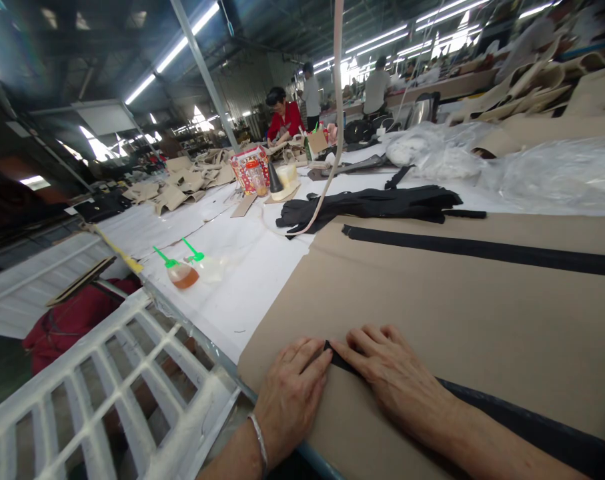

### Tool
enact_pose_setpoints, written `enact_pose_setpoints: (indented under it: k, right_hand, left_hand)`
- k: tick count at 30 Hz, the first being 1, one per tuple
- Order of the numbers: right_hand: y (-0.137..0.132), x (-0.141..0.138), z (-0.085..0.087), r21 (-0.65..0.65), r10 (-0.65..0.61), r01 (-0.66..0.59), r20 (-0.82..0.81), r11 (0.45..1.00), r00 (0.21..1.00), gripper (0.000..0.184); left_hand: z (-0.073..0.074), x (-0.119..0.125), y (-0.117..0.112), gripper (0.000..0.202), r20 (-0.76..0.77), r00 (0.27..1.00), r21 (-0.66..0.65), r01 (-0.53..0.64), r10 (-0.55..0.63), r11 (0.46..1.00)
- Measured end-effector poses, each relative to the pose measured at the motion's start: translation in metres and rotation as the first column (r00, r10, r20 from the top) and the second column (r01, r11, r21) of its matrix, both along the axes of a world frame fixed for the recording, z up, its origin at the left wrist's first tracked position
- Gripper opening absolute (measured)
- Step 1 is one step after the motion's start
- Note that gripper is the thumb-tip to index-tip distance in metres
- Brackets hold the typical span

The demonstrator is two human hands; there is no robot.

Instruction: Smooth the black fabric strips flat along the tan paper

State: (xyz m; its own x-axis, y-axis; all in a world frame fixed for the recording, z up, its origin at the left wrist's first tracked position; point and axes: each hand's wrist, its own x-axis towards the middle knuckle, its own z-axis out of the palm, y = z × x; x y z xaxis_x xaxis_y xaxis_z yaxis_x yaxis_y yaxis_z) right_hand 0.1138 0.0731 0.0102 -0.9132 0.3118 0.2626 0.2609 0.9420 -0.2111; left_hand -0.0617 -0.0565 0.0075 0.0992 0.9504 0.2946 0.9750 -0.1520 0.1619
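Note:
A large tan sheet [457, 320] lies across the near right of the table. On it runs a black fabric strip [512, 417], from the lower right to an end between my hands. My left hand [295, 383], with a bracelet at the wrist, grips that end between thumb and fingers and rests at the sheet's left part. Beside it, my right hand [389, 367] lies over the strip, its thumb and curled fingers pressing the strip near the same end; the hand hides part of it. A second black strip [482, 250] lies flat farther up the sheet.
Black fabric strips [372, 205] are heaped beyond the sheet. Two squeeze bottles with green nozzles, one amber bottle [183, 275], stand left. A hose [338, 100] hangs to the table. Clear plastic [547, 167] lies right, a white rack [117, 373] lower left. A person in red [287, 120] works beyond.

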Motion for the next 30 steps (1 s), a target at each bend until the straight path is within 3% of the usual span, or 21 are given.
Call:
enact_pose_setpoints:
  k: [6, 11, 16, 19, 30]
  right_hand:
    - [0.000, -0.003, 0.001, 0.052, 0.003, -0.006, 0.044, 0.999, 0.999, 0.042]
    - [0.002, 0.002, -0.006, 0.066, -0.027, 0.028, -0.003, 0.997, 1.000, 0.054]
    - [0.009, 0.013, -0.004, -0.043, 0.023, -0.022, 0.022, 0.999, 1.000, 0.028]
    - [0.012, 0.019, 0.000, -0.033, 0.084, -0.083, 0.038, 0.996, 0.996, 0.018]
    - [0.016, 0.030, -0.003, 0.050, 0.152, -0.153, 0.029, 0.987, 0.988, 0.014]
  left_hand:
    - [0.002, 0.000, -0.001, 0.039, -0.021, 1.000, 0.012, -0.012, 0.012, 1.000]
    - [0.008, -0.007, 0.004, 0.038, -0.073, 0.991, -0.025, 0.114, -0.116, 0.993]
    - [0.013, -0.013, 0.011, 0.033, -0.069, 0.983, -0.095, 0.165, -0.172, 0.982]
    - [0.016, -0.014, 0.013, 0.032, -0.053, 0.982, -0.082, 0.176, -0.181, 0.981]
    - [0.018, -0.008, 0.021, 0.051, -0.038, 0.983, -0.132, 0.175, -0.181, 0.976]
